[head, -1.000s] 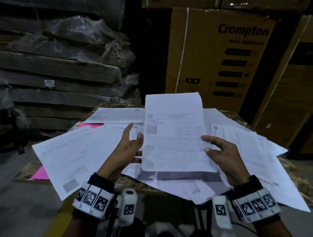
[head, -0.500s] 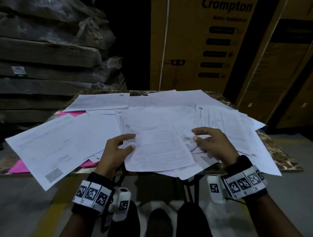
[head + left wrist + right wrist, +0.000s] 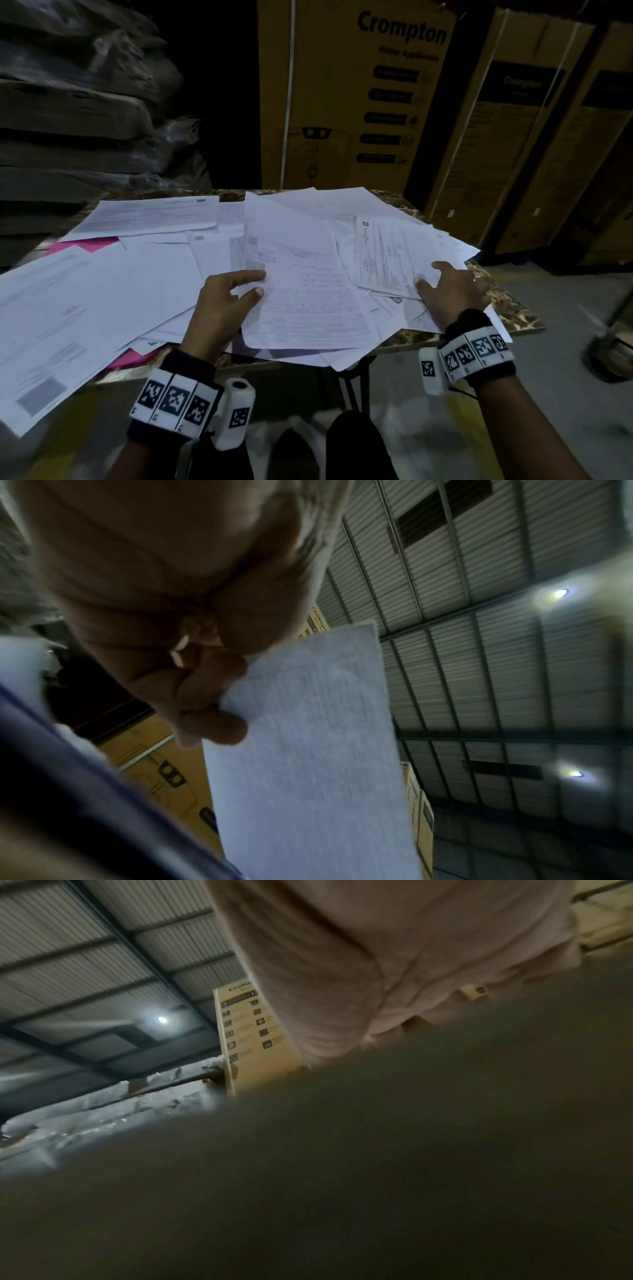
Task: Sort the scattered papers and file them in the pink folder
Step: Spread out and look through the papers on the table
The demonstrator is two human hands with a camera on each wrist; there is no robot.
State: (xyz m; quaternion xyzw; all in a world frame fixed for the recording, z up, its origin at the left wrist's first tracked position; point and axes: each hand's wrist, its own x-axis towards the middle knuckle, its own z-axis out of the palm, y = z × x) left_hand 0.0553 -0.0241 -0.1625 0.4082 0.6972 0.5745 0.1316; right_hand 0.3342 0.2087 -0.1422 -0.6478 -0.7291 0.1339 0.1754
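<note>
The right hand has let go of the lifted sheet and gone out to the right, where it now rests with fingers spread flat on a printed page at that side of the heap, while the sheet that stood upright a second ago has been lowered toward the pile. The left hand pinches this sheet at its left edge, thumb on top and fingers beneath (the left wrist view shows them curled under the paper's corner). The scattered papers cover most of the table, and the pink folder lies buried under them at the left, only its corners showing. This looks like the gathering stage, with nothing filed yet. The next move probably calls for sliding the right-hand page free without dragging its neighbours, then squaring it onto the held sheet.
</note>
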